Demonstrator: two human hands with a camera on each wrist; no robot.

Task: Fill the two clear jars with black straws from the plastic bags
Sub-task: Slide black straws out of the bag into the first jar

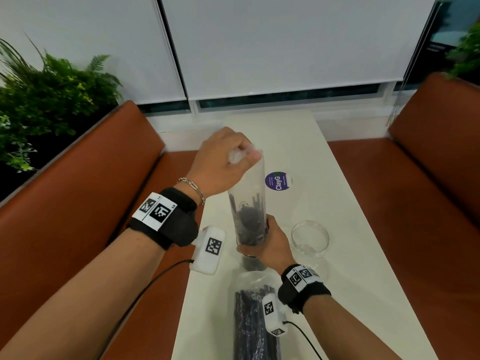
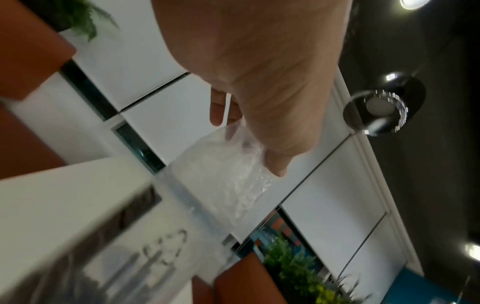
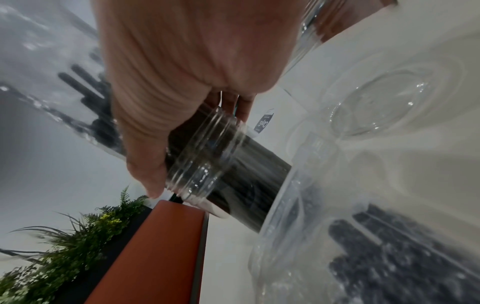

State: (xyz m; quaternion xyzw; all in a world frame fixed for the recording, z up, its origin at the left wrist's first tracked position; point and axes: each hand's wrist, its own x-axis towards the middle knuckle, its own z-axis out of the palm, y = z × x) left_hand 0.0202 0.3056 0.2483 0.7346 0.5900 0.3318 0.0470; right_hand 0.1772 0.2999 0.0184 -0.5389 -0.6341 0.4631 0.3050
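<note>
My left hand (image 1: 245,155) is raised and pinches the top of a clear plastic bag (image 1: 248,193) that hangs upright over the table. Black straws (image 1: 249,224) fill its lower half and run down into a clear jar (image 1: 253,263). My right hand (image 1: 255,246) grips this jar at its threaded neck (image 3: 205,156), where the bag enters it. The second clear jar (image 1: 310,239) stands empty just to the right. Another bag of black straws (image 1: 255,323) lies flat near the front edge. In the left wrist view the fingers (image 2: 218,111) pinch the crumpled bag top (image 2: 226,174).
The narrow white table (image 1: 345,203) carries a round purple sticker (image 1: 278,181) behind the jars. Brown bench seats (image 1: 78,203) flank it on both sides, with green plants (image 1: 46,94) behind the left one. White blinds (image 1: 285,42) close off the far end.
</note>
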